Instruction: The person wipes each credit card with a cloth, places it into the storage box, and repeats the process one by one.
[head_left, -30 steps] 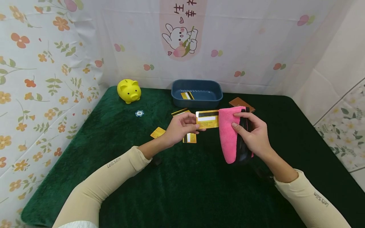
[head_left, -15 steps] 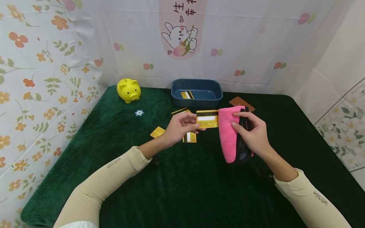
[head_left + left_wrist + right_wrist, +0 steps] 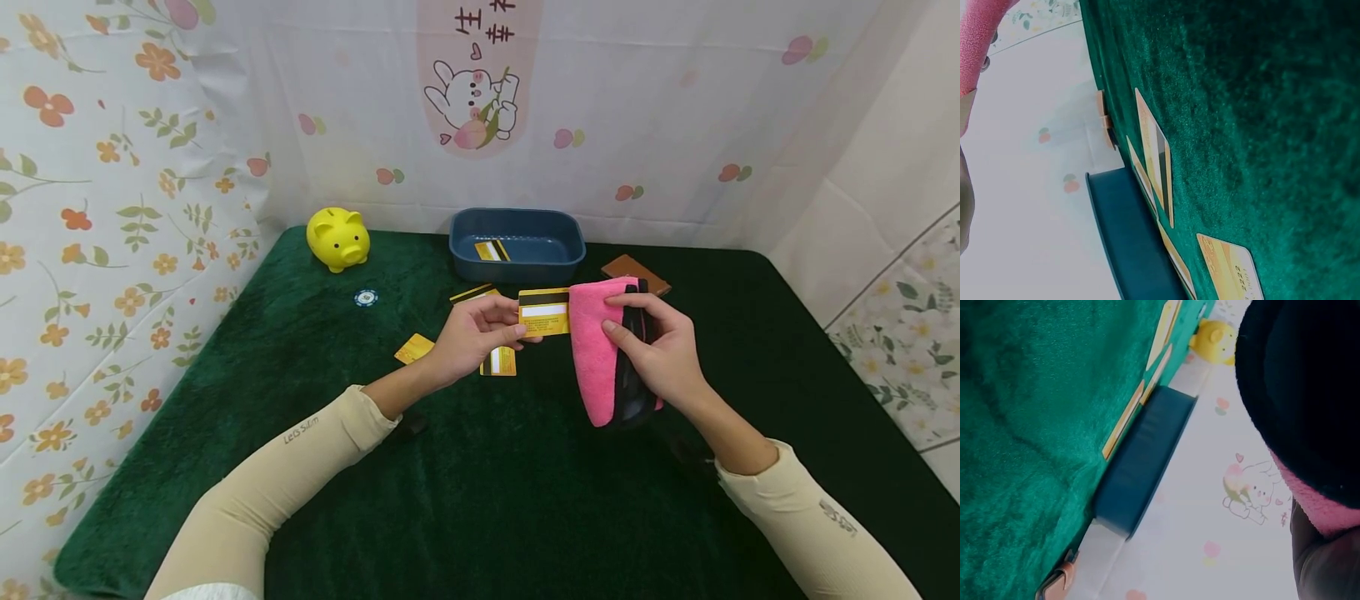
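My left hand pinches a yellow bank card between thumb and fingers, its stripe side facing me. The card's right edge meets a pink fleecy cloth piece with black edging; whether it overlaps or only touches cannot be told. My right hand grips that cloth piece near its top, thumb and index finger on the pink face. In the right wrist view the cloth piece's black side fills the upper right. More yellow cards, including one striped card, lie on the green cloth behind and beside my left hand.
A blue tray stands at the back with a card in it. Right of it lies a brown wallet. At back left are a yellow piggy bank and a poker chip. Curtains hang behind.
The right hand and pink cloth piece have shifted slightly left, toward the card. Slightly less of the card shows between the left fingers and the cloth. The left hand stays almost still.
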Motion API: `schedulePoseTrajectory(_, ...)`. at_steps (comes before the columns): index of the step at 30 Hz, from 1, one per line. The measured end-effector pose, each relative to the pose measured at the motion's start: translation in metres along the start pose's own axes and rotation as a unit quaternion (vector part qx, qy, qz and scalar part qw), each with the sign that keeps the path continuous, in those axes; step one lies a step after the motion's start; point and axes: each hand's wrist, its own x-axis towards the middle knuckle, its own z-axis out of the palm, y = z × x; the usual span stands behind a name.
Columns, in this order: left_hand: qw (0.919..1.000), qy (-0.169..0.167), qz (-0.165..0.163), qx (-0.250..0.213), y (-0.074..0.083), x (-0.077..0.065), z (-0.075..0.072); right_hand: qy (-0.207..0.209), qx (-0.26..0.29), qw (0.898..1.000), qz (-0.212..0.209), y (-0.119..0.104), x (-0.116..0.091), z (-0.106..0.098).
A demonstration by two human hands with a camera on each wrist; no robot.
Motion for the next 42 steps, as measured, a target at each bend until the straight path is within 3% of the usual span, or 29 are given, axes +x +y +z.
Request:
schedulePoseTrajectory(34,0.9974,-0.023,0.033,0.059,-0.004,0.004,-0.003,-0.056,0.019,0.998,-0.011,-0.004,0.012,0.023)
schedulePoseTrajectory(42,0.9968,-0.014,0.041,0.067,-0.004,0.005,-0.001,-0.061,0.024,0.998,-0.013,-0.006,0.013,0.027)
